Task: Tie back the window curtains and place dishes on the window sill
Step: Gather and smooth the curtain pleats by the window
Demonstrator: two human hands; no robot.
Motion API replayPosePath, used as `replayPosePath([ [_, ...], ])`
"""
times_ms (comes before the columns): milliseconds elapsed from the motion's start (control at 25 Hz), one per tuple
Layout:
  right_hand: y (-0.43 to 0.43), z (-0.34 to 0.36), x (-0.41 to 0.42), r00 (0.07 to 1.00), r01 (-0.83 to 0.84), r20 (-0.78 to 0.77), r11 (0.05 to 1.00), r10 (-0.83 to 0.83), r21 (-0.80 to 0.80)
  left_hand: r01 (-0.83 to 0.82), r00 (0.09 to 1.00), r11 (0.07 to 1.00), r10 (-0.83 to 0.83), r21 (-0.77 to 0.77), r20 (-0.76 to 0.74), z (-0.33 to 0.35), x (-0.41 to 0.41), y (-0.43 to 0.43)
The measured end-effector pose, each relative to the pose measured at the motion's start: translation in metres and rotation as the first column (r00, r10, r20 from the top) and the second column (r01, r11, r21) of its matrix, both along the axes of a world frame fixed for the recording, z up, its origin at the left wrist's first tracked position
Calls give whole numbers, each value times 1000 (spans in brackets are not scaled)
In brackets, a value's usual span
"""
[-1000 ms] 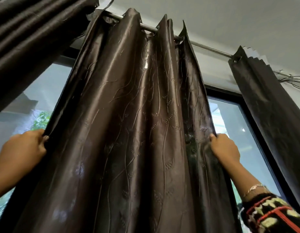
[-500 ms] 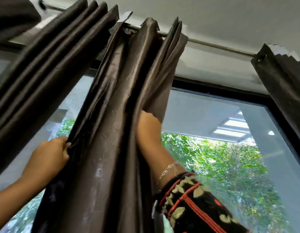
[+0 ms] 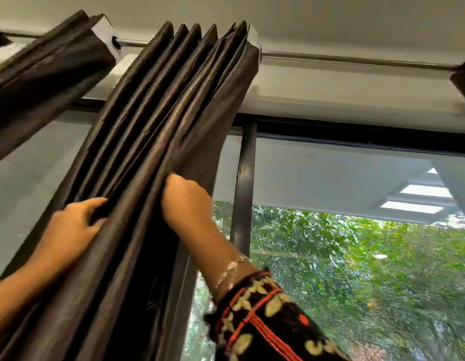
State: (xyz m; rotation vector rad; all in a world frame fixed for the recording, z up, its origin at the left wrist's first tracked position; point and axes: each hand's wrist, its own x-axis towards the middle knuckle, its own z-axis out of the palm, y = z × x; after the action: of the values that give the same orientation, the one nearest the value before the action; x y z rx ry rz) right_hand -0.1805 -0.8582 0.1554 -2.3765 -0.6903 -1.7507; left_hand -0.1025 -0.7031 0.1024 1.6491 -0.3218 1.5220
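The window (image 3: 356, 230) fills the right half of the view, with one dark frame bar (image 3: 243, 191) standing upright just right of the fabric. The middle curtain (image 3: 161, 152), the task's thing in hand, hangs from the rod (image 3: 356, 59) toward its left part, packed into tight accordion folds, so that the glass on the right is uncovered. You hold it from both sides to keep the folds stacked as one bundle, which in my judgement prepares it for a tie. A left curtain (image 3: 43, 74) hangs bunched nearer the rod's left end, apart from the middle one. Only a corner of a right curtain (image 3: 464, 79) shows at the rod's right end. Your patterned sleeve (image 3: 265, 321) enters from the lower edge. Your left hand (image 3: 70, 225) grips the left side of the bundle, fingers curled round the outer folds and thumb against the fabric. Your right hand (image 3: 184, 201) presses the right side with its back toward you. Its fingers bend into the folds and pinch them, but the tips are buried and cannot be checked. A thin bracelet (image 3: 230, 269) sits on the right wrist. The lower curtain is cut off, and no tie-back, dishes or window sill are in view, so locate them before you release either grip.
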Motion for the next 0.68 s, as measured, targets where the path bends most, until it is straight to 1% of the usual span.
replayPosePath([
  [40,-17,-8,0,1000,-6,4,999,6,44,44,999,999,-44,-21,33,-5,-1,-6],
  [80,-36,-16,0,1000,-28,3,995,28,98,129,990,992,-127,-17,65,-10,-10,-16],
  [160,-75,-36,-4,998,-53,-9,973,56,226,275,948,959,-282,68,145,-22,-33,-48],
  [200,-94,-45,-7,998,-50,-16,960,56,275,396,899,913,-407,98,161,-25,-46,-65],
  [280,-129,-59,-9,999,-17,-32,946,29,324,648,753,761,-648,42,118,-26,-63,-101],
  [360,-162,-67,-15,998,26,-68,928,-1,372,735,676,671,-736,-99,38,-21,-68,-140],
  [400,-178,-69,-17,996,46,-91,917,-11,396,748,652,645,-758,-158,-8,-17,-69,-164],
  [480,-206,-72,-25,992,50,-124,896,6,441,764,613,611,-788,-210,-61,-8,-71,-208],
  [560,-230,-76,-34,987,12,-143,867,68,499,770,603,613,-789,-174,-112,5,-84,-244],
  [600,-243,-78,-39,984,-11,-147,851,103,525,758,626,642,-765,-111,-151,10,-93,-260],
  [640,-257,-81,-44,980,-27,-148,833,130,553,722,678,692,-707,3,-199,16,-101,-276],
  [680,-271,-83,-49,977,-29,-157,816,145,578,650,755,748,-619,133,-216,22,-106,-292],
])
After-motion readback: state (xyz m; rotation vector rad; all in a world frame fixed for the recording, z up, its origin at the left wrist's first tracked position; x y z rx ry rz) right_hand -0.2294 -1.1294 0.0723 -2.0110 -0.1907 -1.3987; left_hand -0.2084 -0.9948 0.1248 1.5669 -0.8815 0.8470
